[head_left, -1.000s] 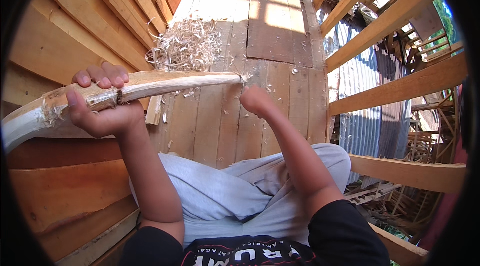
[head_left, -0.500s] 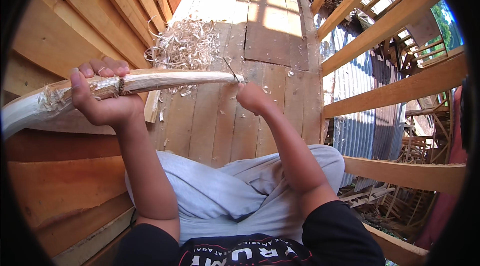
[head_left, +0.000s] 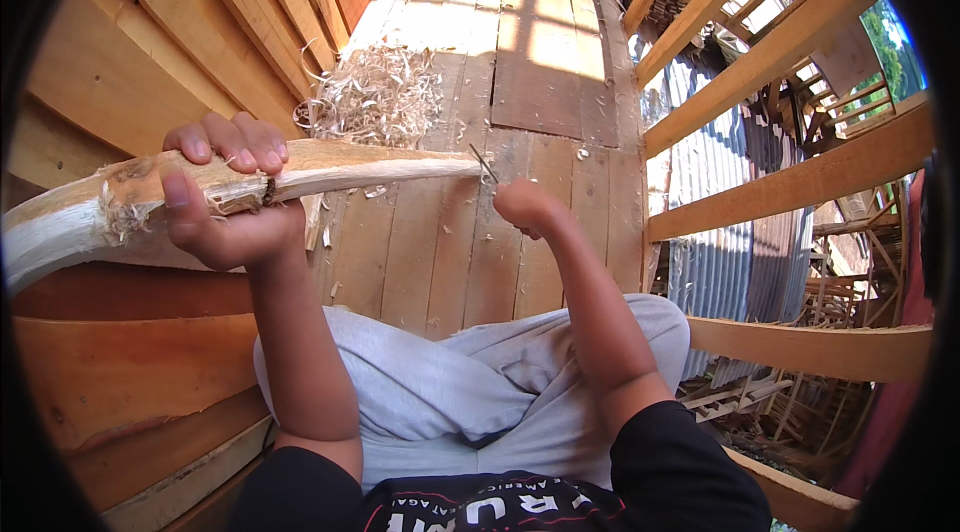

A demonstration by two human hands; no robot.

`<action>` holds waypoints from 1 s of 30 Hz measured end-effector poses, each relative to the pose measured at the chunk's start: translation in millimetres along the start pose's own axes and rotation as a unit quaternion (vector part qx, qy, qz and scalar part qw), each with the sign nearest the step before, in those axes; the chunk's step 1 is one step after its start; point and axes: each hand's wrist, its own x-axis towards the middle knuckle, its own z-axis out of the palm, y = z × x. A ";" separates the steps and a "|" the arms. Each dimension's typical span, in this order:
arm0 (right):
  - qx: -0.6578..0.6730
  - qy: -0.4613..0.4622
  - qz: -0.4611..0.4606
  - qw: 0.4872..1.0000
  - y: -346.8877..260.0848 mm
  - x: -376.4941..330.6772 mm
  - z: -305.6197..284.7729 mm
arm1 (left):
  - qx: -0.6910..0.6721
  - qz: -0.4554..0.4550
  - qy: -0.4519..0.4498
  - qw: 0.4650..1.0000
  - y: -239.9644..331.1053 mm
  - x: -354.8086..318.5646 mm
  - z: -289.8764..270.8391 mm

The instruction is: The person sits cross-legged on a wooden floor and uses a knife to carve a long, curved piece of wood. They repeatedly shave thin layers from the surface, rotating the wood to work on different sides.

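Note:
A long, curved piece of pale, partly shaved wood point(head_left: 375, 167) comes in from the left edge and tapers to a thin tip. My left hand point(head_left: 250, 232) is closed round its thicker part, beside a dark band point(head_left: 268, 190) on the wood. Curled shavings cling to the wood left of that hand. In my right hand point(head_left: 527, 207), which is closed in a fist, is a knife; its thin, dark blade point(head_left: 483, 162) crosses the tip of the wood. The fist hides the knife's handle.
Curly shavings point(head_left: 375, 97) lie heaped on the plank floor point(head_left: 405, 267) beyond the wood. Boards point(head_left: 150, 42) lean along the left side. To the right, a slatted wooden railing point(head_left: 790, 177) stands before a corrugated metal roof point(head_left: 705, 272). My crossed legs point(head_left: 430, 362) are below.
The wood has shifted slightly right and turned, showing more tan surface on top. My left hand has gone right with it. My right hand and the knife have moved a little right and nearer.

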 end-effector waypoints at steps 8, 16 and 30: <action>0.027 0.022 -0.046 0.998 -8.8 -5.6 2.0 | 0.037 -0.025 0.092 0.995 -4.0 6.0 0.3; -0.039 0.058 -0.104 0.992 -12.2 -20.9 19.8 | 0.001 -0.023 0.053 0.998 2.4 -1.7 -7.6; -0.059 0.135 -0.162 0.976 -4.6 4.0 20.5 | -0.033 0.012 -0.104 0.994 -4.0 -20.6 24.2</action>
